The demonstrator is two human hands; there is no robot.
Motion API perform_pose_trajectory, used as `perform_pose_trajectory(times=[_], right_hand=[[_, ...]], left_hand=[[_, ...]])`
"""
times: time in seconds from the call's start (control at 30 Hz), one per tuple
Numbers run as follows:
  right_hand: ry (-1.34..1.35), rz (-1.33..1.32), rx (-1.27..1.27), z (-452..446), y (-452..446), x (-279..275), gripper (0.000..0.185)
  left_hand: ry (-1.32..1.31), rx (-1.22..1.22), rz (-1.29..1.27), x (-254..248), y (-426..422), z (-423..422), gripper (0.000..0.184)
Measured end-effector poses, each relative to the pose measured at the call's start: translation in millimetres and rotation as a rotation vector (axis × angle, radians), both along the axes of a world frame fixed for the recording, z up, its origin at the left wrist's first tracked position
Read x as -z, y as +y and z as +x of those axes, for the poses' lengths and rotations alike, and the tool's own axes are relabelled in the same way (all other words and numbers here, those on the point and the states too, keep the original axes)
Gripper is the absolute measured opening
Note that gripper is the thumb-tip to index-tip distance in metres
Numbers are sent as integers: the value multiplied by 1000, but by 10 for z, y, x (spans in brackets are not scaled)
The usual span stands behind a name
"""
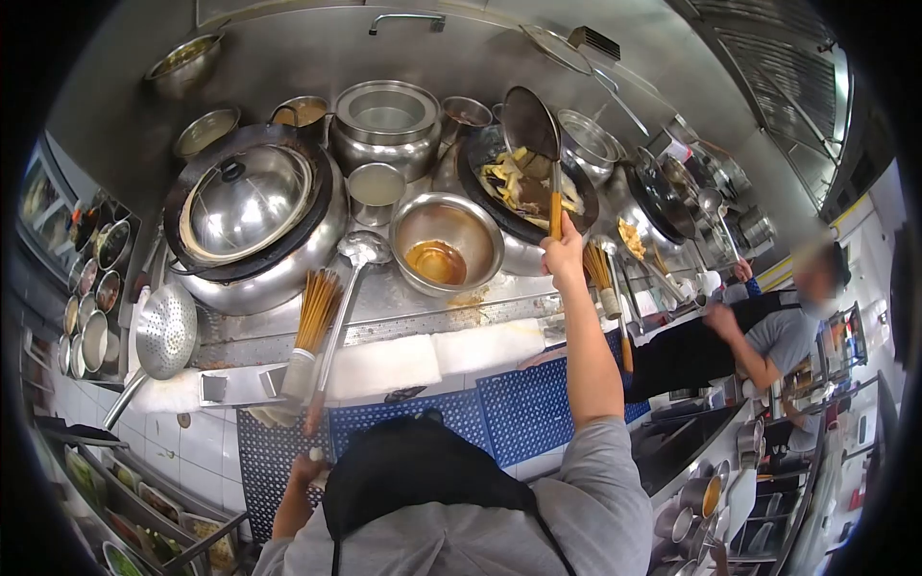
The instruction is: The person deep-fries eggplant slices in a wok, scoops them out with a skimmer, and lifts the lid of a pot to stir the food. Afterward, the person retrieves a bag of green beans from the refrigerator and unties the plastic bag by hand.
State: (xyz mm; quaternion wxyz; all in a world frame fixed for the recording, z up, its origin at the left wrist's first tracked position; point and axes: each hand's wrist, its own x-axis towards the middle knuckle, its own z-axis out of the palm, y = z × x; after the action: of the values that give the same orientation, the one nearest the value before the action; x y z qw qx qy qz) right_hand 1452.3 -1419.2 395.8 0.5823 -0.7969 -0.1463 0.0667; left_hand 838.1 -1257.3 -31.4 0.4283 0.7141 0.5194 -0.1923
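My right hand point(564, 252) is closed round the wooden handle of a mesh strainer point(530, 123). The strainer's dark round head is raised at the back edge of a wok point(579, 223) holding oil and pale yellow pieces of food point(506, 175). Low at my left side, my left hand point(303, 470) has its fingers curled beside a small white thing too small to name. Just above that hand is the handle end of a long ladle point(364, 250), which lies across the stove's front edge; whether they touch is unclear.
A steel bowl with amber liquid point(401, 230) stands left of the wok. A lidded wok point(248, 204), a perforated skimmer point(165, 331) and a bamboo brush point(317, 312) are farther left. White folded towels point(389, 359) line the front edge. A co-worker point(768, 326) stands at the right.
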Motion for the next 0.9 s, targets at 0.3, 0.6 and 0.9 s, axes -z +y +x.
perform_pose_trajectory(times=[0.3,0.6,0.9], right_hand=[[228,43,-25,-150,-332,-85,79],[38,28,115,542,-619,27,76],[-118,-91,328,1414,-551,203,39]], left_hand=[[-78,216,66,313,84,4,58],[-316,89,15,336,80,119,52],[-131,20,131,353,-406,-89,50]])
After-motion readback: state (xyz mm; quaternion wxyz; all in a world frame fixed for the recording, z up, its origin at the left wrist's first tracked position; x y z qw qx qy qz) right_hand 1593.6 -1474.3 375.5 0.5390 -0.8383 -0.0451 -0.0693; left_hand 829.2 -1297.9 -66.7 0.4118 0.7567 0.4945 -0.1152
